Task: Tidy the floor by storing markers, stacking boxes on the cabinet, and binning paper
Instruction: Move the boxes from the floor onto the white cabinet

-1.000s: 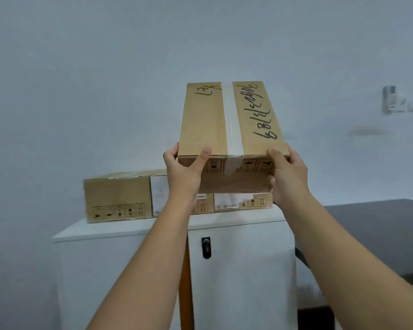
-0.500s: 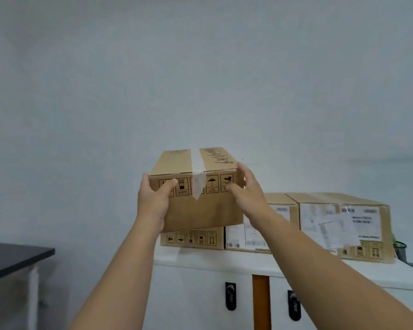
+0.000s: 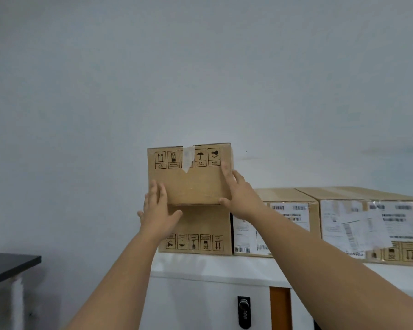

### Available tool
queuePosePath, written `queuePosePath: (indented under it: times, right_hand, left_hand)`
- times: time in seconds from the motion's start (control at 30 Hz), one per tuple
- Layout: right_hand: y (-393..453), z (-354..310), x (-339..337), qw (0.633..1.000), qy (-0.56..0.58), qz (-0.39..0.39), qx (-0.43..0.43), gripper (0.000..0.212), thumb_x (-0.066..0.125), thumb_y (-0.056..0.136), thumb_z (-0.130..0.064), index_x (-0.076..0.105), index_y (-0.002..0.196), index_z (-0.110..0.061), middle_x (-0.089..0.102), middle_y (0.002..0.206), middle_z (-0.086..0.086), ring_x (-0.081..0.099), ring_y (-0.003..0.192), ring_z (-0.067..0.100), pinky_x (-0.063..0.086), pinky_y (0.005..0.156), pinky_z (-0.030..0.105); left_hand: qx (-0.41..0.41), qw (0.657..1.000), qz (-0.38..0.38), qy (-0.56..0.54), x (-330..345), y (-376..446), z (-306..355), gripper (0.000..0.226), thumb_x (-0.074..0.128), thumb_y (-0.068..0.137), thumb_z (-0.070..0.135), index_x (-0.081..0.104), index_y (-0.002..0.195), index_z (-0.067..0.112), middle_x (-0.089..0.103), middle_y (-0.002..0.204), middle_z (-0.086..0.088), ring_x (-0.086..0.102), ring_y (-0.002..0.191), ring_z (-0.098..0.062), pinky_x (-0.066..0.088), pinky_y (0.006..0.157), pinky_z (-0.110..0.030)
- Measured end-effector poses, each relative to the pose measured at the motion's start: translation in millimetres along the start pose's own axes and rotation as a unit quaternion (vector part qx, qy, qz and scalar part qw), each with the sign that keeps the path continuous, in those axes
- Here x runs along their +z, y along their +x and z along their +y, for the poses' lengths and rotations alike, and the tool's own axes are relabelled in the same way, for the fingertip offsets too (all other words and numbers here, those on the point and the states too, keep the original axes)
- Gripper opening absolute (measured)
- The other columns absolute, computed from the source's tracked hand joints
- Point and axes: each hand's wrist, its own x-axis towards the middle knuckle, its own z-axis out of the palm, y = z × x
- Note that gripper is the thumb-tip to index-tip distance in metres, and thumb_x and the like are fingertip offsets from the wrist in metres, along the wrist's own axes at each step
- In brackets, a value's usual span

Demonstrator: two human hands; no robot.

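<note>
Both of your hands are pressing flat against the upper cardboard box (image 3: 188,173), palms open rather than clamped: your left hand (image 3: 156,211) is spreading across its lower left corner, and your right hand (image 3: 240,194) is bracing its right edge with the thumb at the bottom corner. That box is sitting on top of the lower box (image 3: 198,228), which is resting on the white cabinet (image 3: 215,267).

From the head camera, the stack is looking nearly square, but the upper box is overhanging the lower one slightly on the left. If you are letting go now, that overhang is probably the weak point: a nudge from your left wrist as it is coming away could slide the box further out and tip it toward the open floor side. Smooth cardboard on cardboard is likely giving little friction, so an uneven push from one hand could skew it. How far back the box is seated I cannot tell.

Beside the stack, touching the lower box, a labelled box (image 3: 272,225) is standing, and a further labelled box (image 3: 367,225) is sitting just to its right, so the cabinet top is filling up. Below, a black door handle (image 3: 244,312) is showing on the cabinet front. A dark tabletop (image 3: 8,266) is jutting in at the left, well apart from the cabinet, and a plain pale wall (image 3: 200,67) is filling the background. Neither floor, markers nor paper are in view.
</note>
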Motion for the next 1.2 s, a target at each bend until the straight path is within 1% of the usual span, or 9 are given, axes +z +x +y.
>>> queuePosePath:
  times: [0.2,0.3,0.4,0.53,0.63,0.83,0.97,1.07,1.2]
  right_hand:
    - [1.3,20.2,27.8,0.99,-0.073,-0.102,0.063,0.09,0.051,0.096,-0.04,-0.023,0.146,-0.046,0.005,0.164,0.004,0.013,0.147,0.034,0.019,0.116,0.054]
    - [6.2,27.2,30.0,0.986,-0.099,-0.103,0.086,0.084,0.046,0.094,-0.045,-0.018,0.149,-0.044,0.015,0.163,0.001,0.012,0.147,0.033,0.012,0.115,0.059]
    - [5.9,32.2,30.4,0.989,-0.081,-0.083,0.095,0.082,0.047,0.092,-0.047,-0.013,0.149,-0.048,0.027,0.159,0.001,0.017,0.144,0.032,0.013,0.113,0.059]
    - [4.7,34.9,32.3,0.99,-0.029,-0.081,0.113,0.083,0.052,0.089,-0.046,-0.008,0.146,-0.057,0.035,0.152,0.01,0.018,0.141,0.035,0.018,0.109,0.054]
    - [9.3,33.3,33.1,0.984,-0.008,-0.104,0.146,0.086,0.052,0.085,-0.042,-0.011,0.138,-0.067,0.024,0.151,0.021,0.016,0.138,0.046,0.018,0.111,0.058]
    - [-8.1,13.4,27.1,0.983,-0.013,-0.12,0.135,0.089,0.054,0.088,-0.045,-0.011,0.148,-0.05,0.016,0.156,0.017,0.012,0.141,0.047,0.015,0.113,0.058]
    - [-46.9,44.3,-8.5,0.99,-0.111,-0.061,0.066,0.086,0.051,0.092,-0.044,-0.011,0.152,-0.038,0.011,0.163,-0.003,0.007,0.148,0.025,0.007,0.116,0.05]
    - [-84.6,90.9,-52.6,0.974,-0.172,-0.058,0.134,0.084,0.049,0.093,-0.045,-0.009,0.153,-0.036,-0.001,0.164,-0.008,0.004,0.149,0.026,0.008,0.117,0.051]
    - [-150.7,141.6,-124.8,0.932,-0.229,-0.038,0.277,0.084,0.052,0.092,-0.049,0.0,0.155,-0.031,-0.006,0.164,-0.005,0.003,0.15,0.03,0.011,0.117,0.052]
  left_hand:
    - [0.008,0.999,-0.036,0.012,28.6,19.4,-24.6,0.081,0.056,0.094,0.047,0.01,0.158,0.029,-0.011,0.166,0.006,-0.005,0.153,-0.026,0.007,0.118,-0.06]
    - [-0.075,0.984,-0.001,-0.159,31.1,32.5,-31.9,0.088,0.065,0.09,0.042,0.012,0.158,0.026,0.01,0.166,-0.002,0.013,0.151,-0.03,0.018,0.12,-0.055]
    - [-0.161,0.921,-0.024,-0.354,31.1,36.1,-25.9,0.079,0.062,0.095,0.031,0.015,0.157,0.019,0.025,0.162,-0.002,0.03,0.146,-0.029,0.03,0.113,-0.047]
    - [-0.165,0.908,-0.025,-0.385,43.4,39.5,-35.7,0.051,0.057,0.098,0.016,0.04,0.146,0.021,0.053,0.132,0.003,0.053,0.111,-0.021,0.044,0.091,-0.037]
    - [-0.148,0.915,-0.027,-0.375,46.5,44.5,-41.2,0.049,0.061,0.091,0.019,0.047,0.136,0.031,0.062,0.129,0.002,0.061,0.109,-0.024,0.051,0.094,-0.046]
    - [-0.11,0.932,-0.039,-0.343,48.6,36.6,-37.9,0.072,0.06,0.086,0.023,0.027,0.149,0.033,0.048,0.143,0.002,0.052,0.125,-0.027,0.048,0.098,-0.045]
    - [-0.096,0.958,0.022,-0.271,45.0,35.4,-7.0,0.085,0.057,0.089,0.029,0.009,0.158,0.023,0.009,0.166,0.001,0.016,0.151,-0.027,0.021,0.12,-0.051]
    - [-0.023,0.962,0.029,-0.269,46.4,20.5,54.8,0.08,0.056,0.095,0.028,0.007,0.159,0.023,-0.003,0.166,0.011,0.006,0.153,-0.021,0.015,0.122,-0.051]
    - [0.102,0.943,-0.035,-0.315,60.7,-11.9,156.0,0.075,0.056,0.096,0.025,0.015,0.158,0.021,0.004,0.166,0.008,0.006,0.152,-0.017,0.013,0.123,-0.044]
